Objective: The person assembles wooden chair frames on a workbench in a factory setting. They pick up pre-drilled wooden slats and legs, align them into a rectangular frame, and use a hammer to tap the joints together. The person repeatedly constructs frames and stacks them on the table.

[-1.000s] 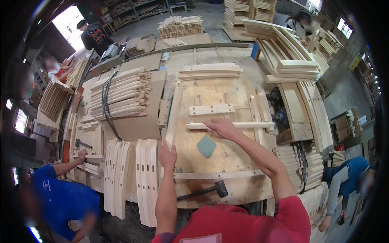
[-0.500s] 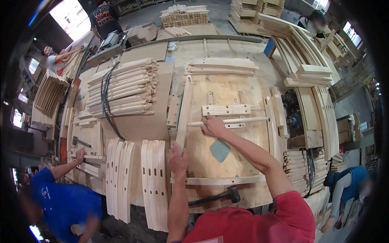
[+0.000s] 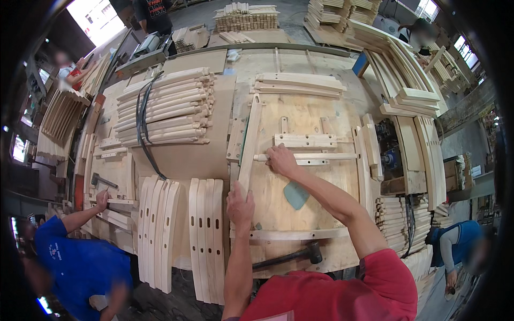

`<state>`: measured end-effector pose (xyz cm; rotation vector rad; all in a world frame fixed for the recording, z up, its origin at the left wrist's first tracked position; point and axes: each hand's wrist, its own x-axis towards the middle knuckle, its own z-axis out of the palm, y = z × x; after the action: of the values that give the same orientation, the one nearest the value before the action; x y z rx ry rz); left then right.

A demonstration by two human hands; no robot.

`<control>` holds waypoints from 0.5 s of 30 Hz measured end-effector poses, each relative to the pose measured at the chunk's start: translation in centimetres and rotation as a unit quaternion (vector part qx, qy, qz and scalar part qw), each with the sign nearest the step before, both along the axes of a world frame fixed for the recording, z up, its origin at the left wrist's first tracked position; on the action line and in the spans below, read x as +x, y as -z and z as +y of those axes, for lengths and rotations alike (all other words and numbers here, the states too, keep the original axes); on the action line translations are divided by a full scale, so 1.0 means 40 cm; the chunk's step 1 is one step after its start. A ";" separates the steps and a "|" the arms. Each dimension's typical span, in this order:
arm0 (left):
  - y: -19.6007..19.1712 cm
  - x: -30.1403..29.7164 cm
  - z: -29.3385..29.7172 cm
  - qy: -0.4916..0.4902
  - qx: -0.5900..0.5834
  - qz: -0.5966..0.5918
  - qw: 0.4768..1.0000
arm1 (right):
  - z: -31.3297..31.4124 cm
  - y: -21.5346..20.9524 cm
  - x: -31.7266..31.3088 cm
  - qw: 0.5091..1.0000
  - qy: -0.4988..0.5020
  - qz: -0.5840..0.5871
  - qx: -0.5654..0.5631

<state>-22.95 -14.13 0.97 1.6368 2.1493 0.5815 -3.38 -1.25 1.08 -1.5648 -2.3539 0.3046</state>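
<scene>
A long wooden post [image 3: 250, 139] stretches away from me on the workbench, a hole near its far end. My left hand [image 3: 240, 206] is closed around its near end. In my right hand [image 3: 281, 159] is a round wooden rail [image 3: 334, 156], gripped near its left end. That end meets the side of the post; whether it sits in a hole is hidden. The rail's right end touches another wooden post [image 3: 362, 166]. A drilled wooden block [image 3: 305, 140] lies just beyond the rail. Nearer me are a green patch [image 3: 296, 196] and a wooden strip [image 3: 300, 234].
A black mallet [image 3: 292, 257] lies near my body. Strapped rails [image 3: 163, 107] and slotted slats [image 3: 206, 235] are stacked left, more slats [image 3: 300, 83] at the back. A co-worker in blue [image 3: 80, 262] works at left beside a hammer [image 3: 101, 182]. Wooden frames [image 3: 412, 96] stand right.
The rail's left end has swung slightly away from me with my right hand, so the rail lies more level. My left hand stays on the post. The whole view has shifted a little.
</scene>
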 end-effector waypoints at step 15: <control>0.012 0.014 0.008 0.032 0.030 0.098 0.994 | 0.020 0.060 -0.003 0.995 -0.046 0.090 0.011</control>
<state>-22.39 -13.80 0.49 1.8568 2.2257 0.4898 -3.48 -0.44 -1.34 -1.3591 -2.2847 0.4200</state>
